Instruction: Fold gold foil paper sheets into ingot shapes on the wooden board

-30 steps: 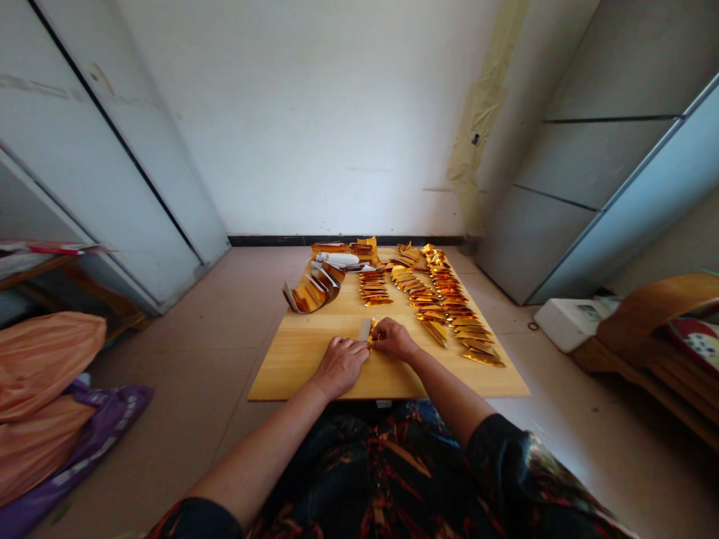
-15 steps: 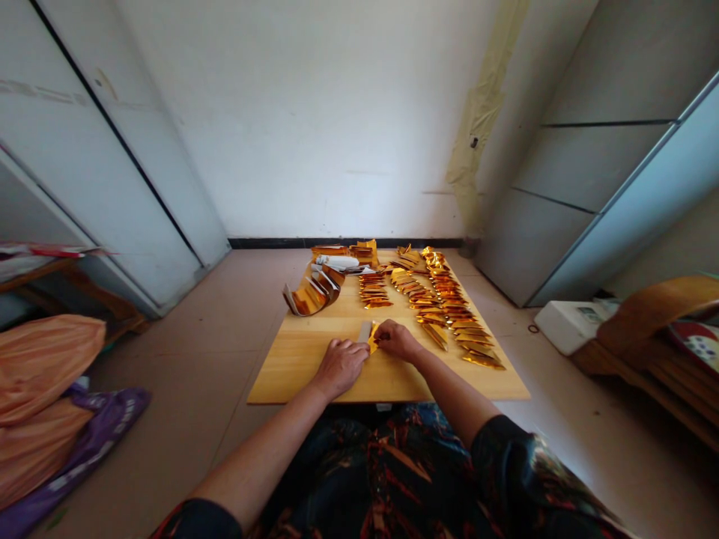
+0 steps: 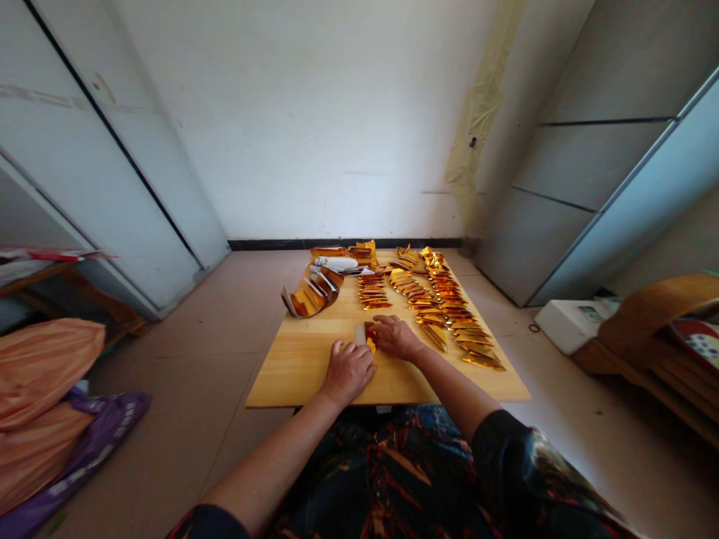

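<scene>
On the front part of the low wooden table [image 3: 286,367] lies a small sheet of gold foil paper [image 3: 371,343] with a pale strip [image 3: 360,334] along its left side. My left hand [image 3: 348,372] rests on its lower left part, palm down, fingers apart and slightly bent. From the right, my right hand [image 3: 395,338] lies on the foil with its fingers stretched out flat. Both hands hide much of the sheet, so its folds are hard to make out. Just beyond is a short row of folded gold foil pieces [image 3: 373,290].
Longer rows of folded gold pieces [image 3: 454,311] run down the table's right side. A curved stack of foil sheets [image 3: 311,296] and a white rolled packet [image 3: 335,263] lie at the back left. Orange bags [image 3: 45,367] are on the left, a white box [image 3: 568,326] on the right.
My right hand has gone from pinching the foil's edge to lying flat over it, fingers extended. The left hand has shifted slightly right and down, and more dark foil shows beside the pale strip.
</scene>
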Demonstrator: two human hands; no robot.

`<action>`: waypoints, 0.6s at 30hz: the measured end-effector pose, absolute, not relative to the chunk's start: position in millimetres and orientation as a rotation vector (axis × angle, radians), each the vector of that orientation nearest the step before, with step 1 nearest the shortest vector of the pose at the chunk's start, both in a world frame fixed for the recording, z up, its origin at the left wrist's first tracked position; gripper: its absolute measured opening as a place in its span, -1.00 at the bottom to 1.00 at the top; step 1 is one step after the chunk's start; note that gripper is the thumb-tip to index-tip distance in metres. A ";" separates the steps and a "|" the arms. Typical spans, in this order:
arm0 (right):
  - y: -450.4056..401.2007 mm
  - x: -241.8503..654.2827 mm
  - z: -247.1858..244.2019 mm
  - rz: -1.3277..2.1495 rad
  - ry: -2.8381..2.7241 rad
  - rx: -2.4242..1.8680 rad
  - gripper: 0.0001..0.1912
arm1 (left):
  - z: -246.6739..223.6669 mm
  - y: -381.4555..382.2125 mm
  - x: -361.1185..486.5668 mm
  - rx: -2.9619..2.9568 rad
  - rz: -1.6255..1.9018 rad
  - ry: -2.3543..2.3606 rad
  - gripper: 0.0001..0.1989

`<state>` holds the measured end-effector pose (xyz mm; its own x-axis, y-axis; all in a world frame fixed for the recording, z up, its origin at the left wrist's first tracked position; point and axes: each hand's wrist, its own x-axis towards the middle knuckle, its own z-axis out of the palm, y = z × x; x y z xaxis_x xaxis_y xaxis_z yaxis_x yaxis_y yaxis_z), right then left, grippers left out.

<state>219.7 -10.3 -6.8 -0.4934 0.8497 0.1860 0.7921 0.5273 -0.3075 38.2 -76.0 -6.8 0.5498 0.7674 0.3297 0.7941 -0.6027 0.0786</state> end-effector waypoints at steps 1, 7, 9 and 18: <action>-12.6 218.5 -3.2 0.245 -2.498 -1.374 -0.73 | -7.3 -76.1 38.1 -2.690 -0.528 -1.372 -0.86; -23.4 214.4 9.3 0.202 -2.596 -1.425 -0.74 | -10.6 -75.3 34.4 -2.681 -0.594 -1.389 -0.88; -24.9 213.9 9.3 0.179 -2.593 -1.435 -0.74 | -10.1 -74.6 32.6 -2.675 -0.596 -1.399 -0.88; -36.6 209.4 10.2 -0.005 -2.625 -1.505 -0.77 | -10.2 -59.1 16.1 -2.606 -0.671 -1.469 -0.87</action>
<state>209.4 -36.6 10.2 -0.5000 0.8600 0.1016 0.8604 0.5067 -0.0547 16.1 -59.1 -10.2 0.4458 0.7968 0.4079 0.8301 -0.5385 0.1446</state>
